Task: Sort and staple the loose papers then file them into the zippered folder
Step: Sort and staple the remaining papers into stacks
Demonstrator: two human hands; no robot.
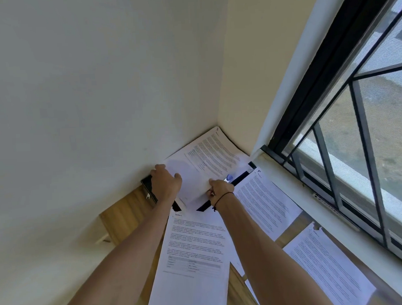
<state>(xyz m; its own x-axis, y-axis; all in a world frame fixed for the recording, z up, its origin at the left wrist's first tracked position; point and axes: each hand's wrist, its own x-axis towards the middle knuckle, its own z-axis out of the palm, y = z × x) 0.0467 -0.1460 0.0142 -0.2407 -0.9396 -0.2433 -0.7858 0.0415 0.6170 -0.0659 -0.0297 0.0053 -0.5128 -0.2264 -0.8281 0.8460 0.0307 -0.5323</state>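
Centre-left: phone (148,189) at wall edge of desk (126,213). Left hand (165,180) beside it, fingers curled over edge of white sheet (192,178), holding it. Centre: right hand (220,188) pinches same sheet's near edge. Black folder (239,179) underneath, mostly covered. Printed pages: one lower centre (195,244), one in corner (215,151), two at right (264,202) (327,266) along window sill (288,178). Advice: lift sheet with both hands, square edges before stapling. No stapler visible.
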